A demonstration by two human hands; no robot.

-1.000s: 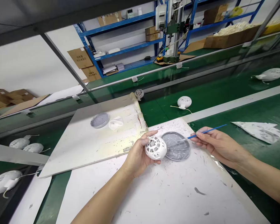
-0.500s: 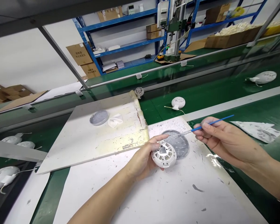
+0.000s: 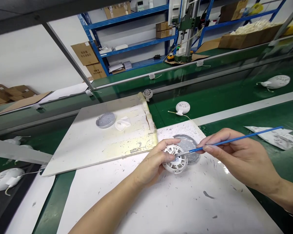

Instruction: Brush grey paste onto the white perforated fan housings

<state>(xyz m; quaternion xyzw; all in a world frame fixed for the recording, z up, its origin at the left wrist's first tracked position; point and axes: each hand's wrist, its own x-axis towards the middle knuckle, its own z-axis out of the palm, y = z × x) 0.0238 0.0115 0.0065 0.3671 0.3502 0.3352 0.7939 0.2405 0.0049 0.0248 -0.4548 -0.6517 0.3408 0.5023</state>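
My left hand (image 3: pixel 158 159) is closed around a round white plastic housing (image 3: pixel 177 166) with slotted openings, its slotted face tilted up towards me. Between the fingers and thumb of my right hand (image 3: pixel 236 154) is a thin blue-handled paintbrush (image 3: pixel 224 142). The brush tip meets the middle of the housing's face, close to my left thumb. Just behind the housing, a shallow round dish (image 3: pixel 194 157) smeared with grey paste rests on the white sheet (image 3: pixel 180 201), partly covered by my hands. Grey specks and streaks mark the sheet.
A white board (image 3: pixel 80 143) to the left carries another grey-smeared dish (image 3: pixel 105 120) and a crumpled white cloth (image 3: pixel 122 123). More white slotted housings with wires lie around, one (image 3: pixel 183 107) behind the sheet, another (image 3: pixel 277 82) at far right. A stained paper scrap (image 3: pixel 274 136) lies right.
My right hand has brought the brush from above the dish left and down onto the housing. My left hand has turned the housing's face further upward.
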